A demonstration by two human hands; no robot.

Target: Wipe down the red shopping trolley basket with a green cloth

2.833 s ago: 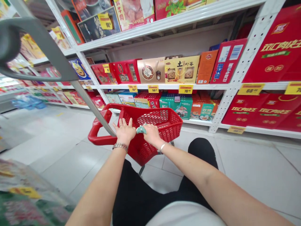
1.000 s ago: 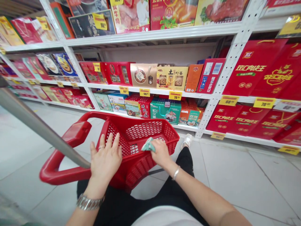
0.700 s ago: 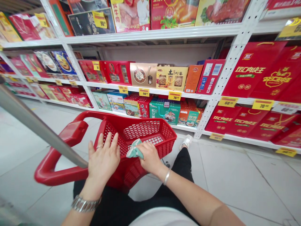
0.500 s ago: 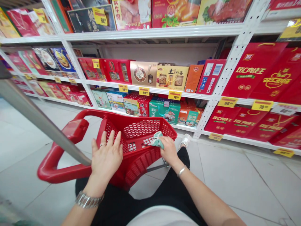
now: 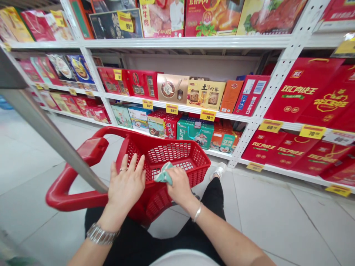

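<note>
In front of me stands a red plastic shopping cart (image 5: 199, 170) with perforated basket walls and a looped handle. My left hand (image 5: 126, 186) lies flat with its fingers spread over the near corner of the basket, beside the handle side. My right hand (image 5: 180, 184) is closed around a bunched green-and-white cloth (image 5: 164, 173), which is at the basket's near rim. Whether the cloth presses on the rim is hard to tell. Through the basket, its grid floor shows.
A grey metal pole (image 5: 63, 136) slants up from the cart at left. White shelving (image 5: 188, 42) with boxed goods and yellow price tags runs behind the cart. Red gift bags (image 5: 303, 88) fill the right section. My shoe (image 5: 219, 170) rests on the tiled floor (image 5: 266, 210).
My right hand has moved left along the basket's near rim with the cloth, closer to my left hand. My left hand stays in place on the cart. The view has shifted slightly.
</note>
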